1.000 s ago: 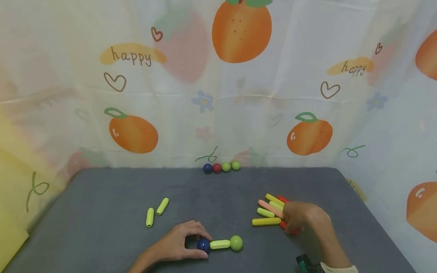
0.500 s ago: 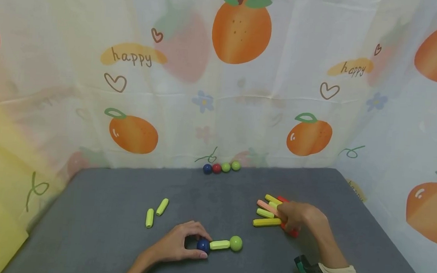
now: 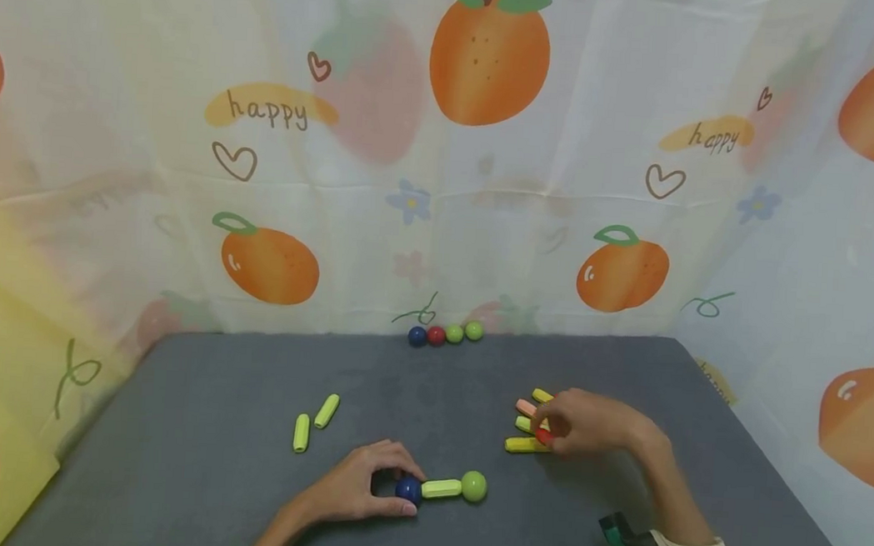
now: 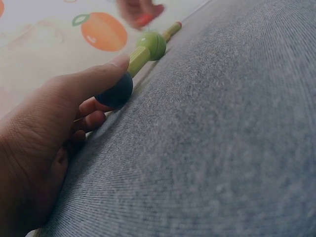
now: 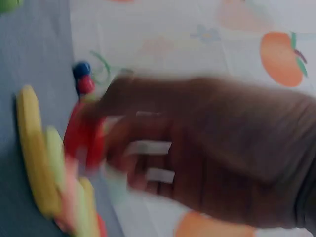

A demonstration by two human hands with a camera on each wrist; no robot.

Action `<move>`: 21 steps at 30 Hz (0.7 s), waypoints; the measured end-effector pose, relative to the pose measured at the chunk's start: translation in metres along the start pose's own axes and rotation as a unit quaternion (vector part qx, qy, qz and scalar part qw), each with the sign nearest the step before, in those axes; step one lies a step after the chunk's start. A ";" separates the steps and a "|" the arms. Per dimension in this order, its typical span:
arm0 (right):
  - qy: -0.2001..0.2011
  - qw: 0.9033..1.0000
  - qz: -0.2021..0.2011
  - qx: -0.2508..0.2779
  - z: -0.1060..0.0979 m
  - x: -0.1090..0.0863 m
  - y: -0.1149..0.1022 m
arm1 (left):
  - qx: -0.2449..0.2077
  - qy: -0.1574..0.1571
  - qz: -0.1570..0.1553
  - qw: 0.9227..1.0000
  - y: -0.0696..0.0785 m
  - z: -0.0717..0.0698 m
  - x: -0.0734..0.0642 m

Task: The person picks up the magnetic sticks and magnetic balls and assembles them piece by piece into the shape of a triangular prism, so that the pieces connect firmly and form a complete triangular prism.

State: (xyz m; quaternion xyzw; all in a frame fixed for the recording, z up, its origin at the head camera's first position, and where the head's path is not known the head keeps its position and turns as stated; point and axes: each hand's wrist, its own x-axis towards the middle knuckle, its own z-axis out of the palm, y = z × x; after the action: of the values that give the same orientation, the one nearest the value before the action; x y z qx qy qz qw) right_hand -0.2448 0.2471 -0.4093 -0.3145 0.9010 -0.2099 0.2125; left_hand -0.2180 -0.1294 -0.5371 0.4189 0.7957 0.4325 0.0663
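My left hand (image 3: 360,487) grips a dark blue ball (image 3: 409,490) between thumb and fingers. A pale green stick (image 3: 442,489) joins that ball to a light green ball (image 3: 474,486), and the joined piece lies on the table. Over to the right, my right hand (image 3: 596,421) pinches a red stick (image 3: 544,436) just above a pile of sticks. The right wrist view is blurred, with red (image 5: 81,138) showing at the fingertips. Beneath and beside that hand lie a yellow stick (image 3: 526,445) and a pink stick (image 3: 525,407); the hand hides part of the pile.
Two pale green sticks lie left of centre, one nearer (image 3: 301,433) and one farther (image 3: 327,411). Along the back edge sits a row of balls: blue (image 3: 417,336), red (image 3: 437,334) and two green ones (image 3: 454,333). A printed cloth (image 3: 483,251) hangs behind the grey table (image 3: 235,378).
My right hand has shifted left and up from the pile, now with a red stick in its fingers. My left hand stays on the blue ball.
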 end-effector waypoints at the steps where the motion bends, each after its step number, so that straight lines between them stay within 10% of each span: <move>1: 0.017 0.999 -0.037 0.015 0.003 0.006 -0.002 | 0.002 0.001 0.001 1.000 0.000 0.000 0.000; 5: 0.069 0.989 -0.106 0.071 0.028 0.036 -0.016 | 0.010 0.005 -0.003 1.000 0.001 0.001 0.001; 21: 0.027 0.981 0.001 0.193 0.063 0.068 -0.030 | 0.010 0.004 -0.013 1.000 0.000 0.000 0.000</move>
State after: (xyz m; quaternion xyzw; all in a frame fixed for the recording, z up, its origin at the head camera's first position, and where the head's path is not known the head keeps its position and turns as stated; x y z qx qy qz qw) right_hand -0.2460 0.1657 -0.4625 -0.2609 0.8493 -0.3878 0.2452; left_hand -0.2186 -0.1292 -0.5373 0.4071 0.8058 0.4252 0.0645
